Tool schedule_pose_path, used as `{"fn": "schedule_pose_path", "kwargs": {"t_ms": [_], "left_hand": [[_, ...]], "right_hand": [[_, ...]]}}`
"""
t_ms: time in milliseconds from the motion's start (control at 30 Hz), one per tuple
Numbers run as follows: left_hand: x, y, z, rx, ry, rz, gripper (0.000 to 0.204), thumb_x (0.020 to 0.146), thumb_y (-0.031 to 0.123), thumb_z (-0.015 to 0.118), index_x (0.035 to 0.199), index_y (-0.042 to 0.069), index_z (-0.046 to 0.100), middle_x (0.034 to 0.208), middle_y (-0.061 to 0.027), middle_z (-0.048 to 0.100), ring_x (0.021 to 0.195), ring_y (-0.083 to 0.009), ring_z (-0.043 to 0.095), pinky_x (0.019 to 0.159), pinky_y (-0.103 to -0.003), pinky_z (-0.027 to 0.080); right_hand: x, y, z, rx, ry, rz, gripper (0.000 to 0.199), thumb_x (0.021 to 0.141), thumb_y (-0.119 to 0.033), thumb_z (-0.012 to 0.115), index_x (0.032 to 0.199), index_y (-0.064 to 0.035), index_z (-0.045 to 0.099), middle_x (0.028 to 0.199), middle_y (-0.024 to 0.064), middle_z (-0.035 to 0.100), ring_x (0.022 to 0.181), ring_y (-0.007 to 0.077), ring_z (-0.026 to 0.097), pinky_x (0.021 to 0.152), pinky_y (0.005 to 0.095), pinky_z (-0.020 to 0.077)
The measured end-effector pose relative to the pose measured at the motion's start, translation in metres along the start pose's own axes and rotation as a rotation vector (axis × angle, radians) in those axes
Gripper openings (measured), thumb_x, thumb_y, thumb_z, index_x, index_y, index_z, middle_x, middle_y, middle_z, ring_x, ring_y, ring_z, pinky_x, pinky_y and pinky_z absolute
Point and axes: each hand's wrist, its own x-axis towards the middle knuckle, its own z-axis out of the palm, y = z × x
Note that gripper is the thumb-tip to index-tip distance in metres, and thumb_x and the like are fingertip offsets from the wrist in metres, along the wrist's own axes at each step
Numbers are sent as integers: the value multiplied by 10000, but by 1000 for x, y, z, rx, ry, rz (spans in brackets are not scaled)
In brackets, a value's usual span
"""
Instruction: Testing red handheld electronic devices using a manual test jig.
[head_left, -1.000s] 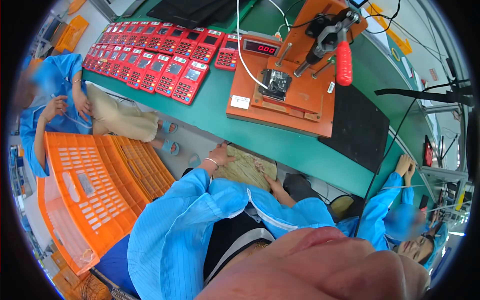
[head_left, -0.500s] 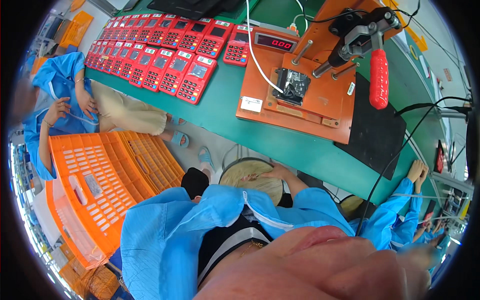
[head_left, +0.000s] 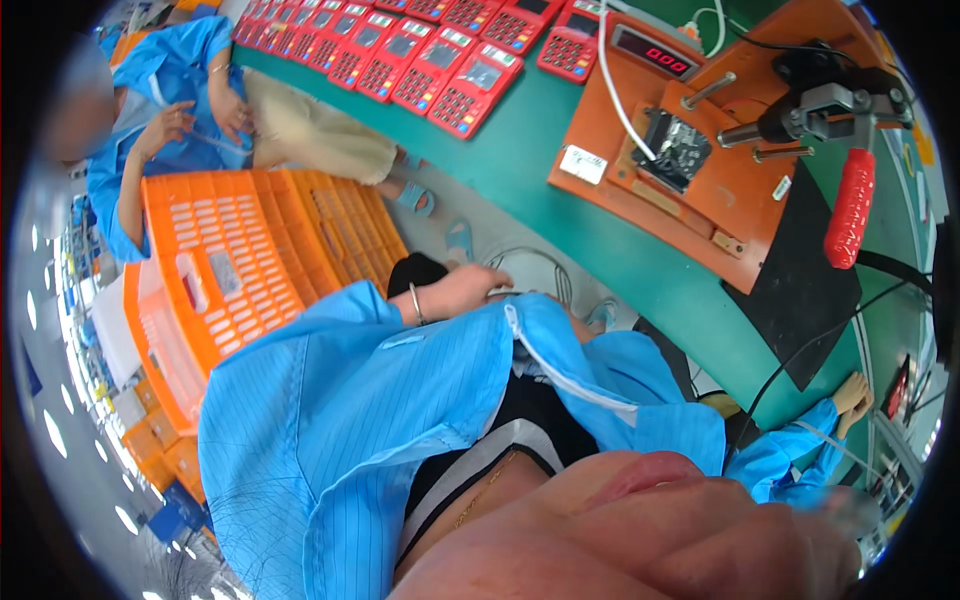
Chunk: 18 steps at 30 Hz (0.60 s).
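My left hand [head_left: 462, 291], with a bracelet at the wrist, is in front of my blue jacket at waist height. Its fingers point right, slightly apart, and I see nothing in them. Of my right arm [head_left: 579, 326] only a small strip of skin shows beside the jacket; the hand itself is hidden by cloth. Both are away from the green bench [head_left: 520, 225]. On it stands an orange test fixture [head_left: 640, 225] with a black circuit board [head_left: 672, 150], a white cable, a red digital display [head_left: 655, 50] and a red-handled toggle clamp [head_left: 851, 210].
Rows of red card payment terminals [head_left: 475, 90] lie at the bench's far left. Orange crates [head_left: 240, 265] stand at my left, near a seated person in blue [head_left: 170, 90]. A black mat [head_left: 800, 300] lies right of the fixture. Another person's clasped hands [head_left: 853, 395] are at far right.
My left hand has come into view at my waist. My right hand, earlier on a round tan seat, is now hidden. The view has shifted, so bench and crates sit higher and further right.
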Motion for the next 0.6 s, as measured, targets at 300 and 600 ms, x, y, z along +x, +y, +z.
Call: {"fn": "schedule_pose_path", "kwargs": {"t_ms": [300, 600], "left_hand": [[21, 72, -64, 155, 630, 338, 242, 814, 79, 670, 1043, 34, 606, 1007, -145, 602, 904, -329, 604, 772, -393, 513], [-4, 76, -35, -98, 166, 109, 216, 837, 92, 652, 1038, 22, 611, 927, -151, 624, 912, -338, 625, 764, -373, 520]], "right_hand": [[-53, 69, 44, 387, 77, 31, 351, 908, -213, 566, 1215, -43, 561, 1169, 114, 563, 1088, 253, 556, 919, 368, 444], [135, 175, -15, -197, 122, 322, 981, 542, -726, 728, 1056, 106, 664, 1148, 287, 636, 1059, 370, 634, 868, 420, 495]]}}
